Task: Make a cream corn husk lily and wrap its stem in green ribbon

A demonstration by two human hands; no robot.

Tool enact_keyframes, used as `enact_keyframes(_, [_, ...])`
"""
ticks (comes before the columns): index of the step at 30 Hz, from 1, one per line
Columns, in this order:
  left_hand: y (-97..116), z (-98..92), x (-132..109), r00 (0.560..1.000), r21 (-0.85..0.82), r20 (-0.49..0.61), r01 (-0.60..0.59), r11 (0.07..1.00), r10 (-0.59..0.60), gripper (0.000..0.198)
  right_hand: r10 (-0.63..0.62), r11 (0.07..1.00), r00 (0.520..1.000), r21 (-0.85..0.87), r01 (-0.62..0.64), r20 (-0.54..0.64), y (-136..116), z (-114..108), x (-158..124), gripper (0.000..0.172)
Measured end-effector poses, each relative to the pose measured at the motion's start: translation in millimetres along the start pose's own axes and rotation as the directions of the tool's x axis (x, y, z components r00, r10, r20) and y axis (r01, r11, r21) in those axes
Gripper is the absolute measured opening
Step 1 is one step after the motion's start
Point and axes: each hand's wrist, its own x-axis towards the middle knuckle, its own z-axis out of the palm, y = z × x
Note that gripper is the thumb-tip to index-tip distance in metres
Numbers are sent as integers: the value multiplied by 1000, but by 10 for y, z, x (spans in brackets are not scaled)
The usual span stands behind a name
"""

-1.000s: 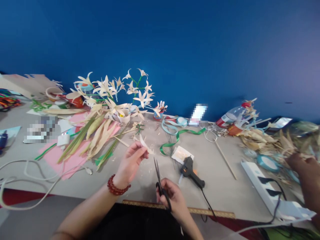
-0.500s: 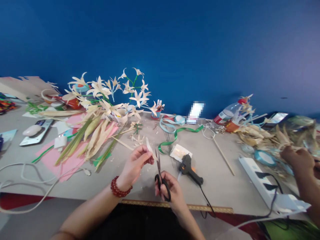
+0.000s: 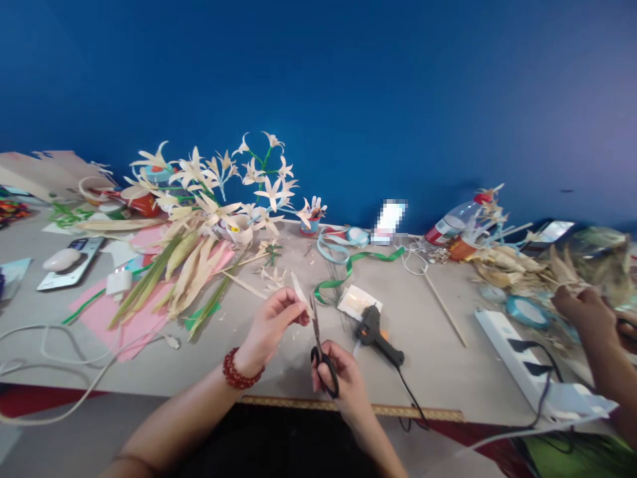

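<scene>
Between the thumb and fingers of my left hand (image 3: 271, 326) is a pale piece of corn husk (image 3: 300, 292), its narrow tip pointing up. My right hand (image 3: 347, 377) is wrapped round the black handles of a pair of scissors (image 3: 318, 337). The blades point upward, right beside the husk piece; whether they touch it I cannot tell. Small pale scraps lie on the table (image 3: 428, 378) under my hands. Right of the scissors a black glue gun (image 3: 377, 335) rests near a white pad (image 3: 359, 302).
Husk flowers (image 3: 219, 212) on stems stand at the back left, before them loose corn husks (image 3: 196, 282) on pink paper (image 3: 134, 328). A green ribbon (image 3: 349, 269) curls behind the pad. At right are a power strip (image 3: 512, 352) and a co-worker's hand (image 3: 582, 315) among dried husks.
The scissor blades have drawn closer together beside the husk piece. My left hand stays almost in place. At right, the co-worker's hand has shifted slightly left.
</scene>
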Motion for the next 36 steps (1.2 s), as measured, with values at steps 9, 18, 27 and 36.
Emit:
enact_keyframes(9, [80,-16,-11,995,206,84,-70,976,54,15,-30,998,999,-56,31,25,-39,-121,-31,51])
enact_keyframes(18, [182,-81,-25,974,434,227,-124,893,25,15,-10,995,994,-101,21,109,-147,-103,2,52])
enact_keyframes(27, [195,-103,-17,966,486,259,-131,864,1,14,25,996,994,-88,-16,103,-145,-85,-3,52])
enact_keyframes(36, [188,-118,-3,967,466,255,-114,878,-10,15,58,993,997,-111,-52,59,-124,-79,0,51])
